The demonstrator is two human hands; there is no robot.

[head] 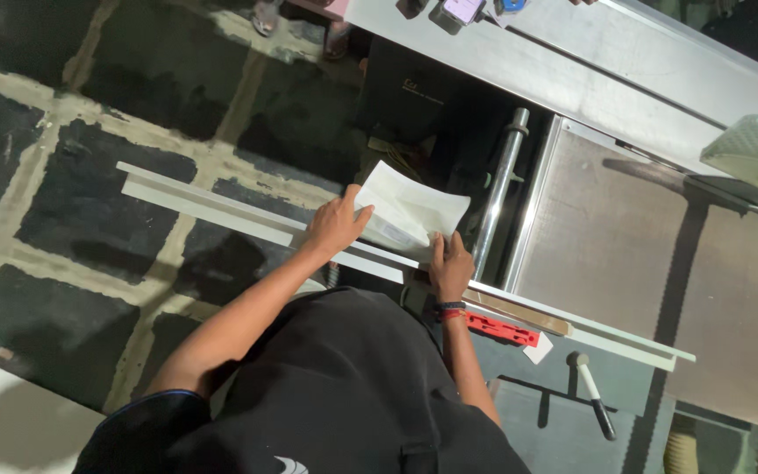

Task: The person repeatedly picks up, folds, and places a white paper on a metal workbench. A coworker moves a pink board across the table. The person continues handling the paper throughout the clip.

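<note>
A white sheet of paper (410,211) lies over a long white strip (221,204) that runs from the left across to the machine table. My left hand (337,226) grips the sheet's left edge where it meets the strip. My right hand (451,266) presses on the sheet's lower right corner, thumb and fingers on the paper. A dark band with red sits on my right wrist. Both arms reach out from my dark shirt at the bottom of the view.
A metal roller bar (504,184) stands just right of the paper. Beyond it lies the grey machine table (625,254). A red tool (502,329) and a lever with a white knob (589,393) sit below. The dark tiled floor (63,211) fills the left.
</note>
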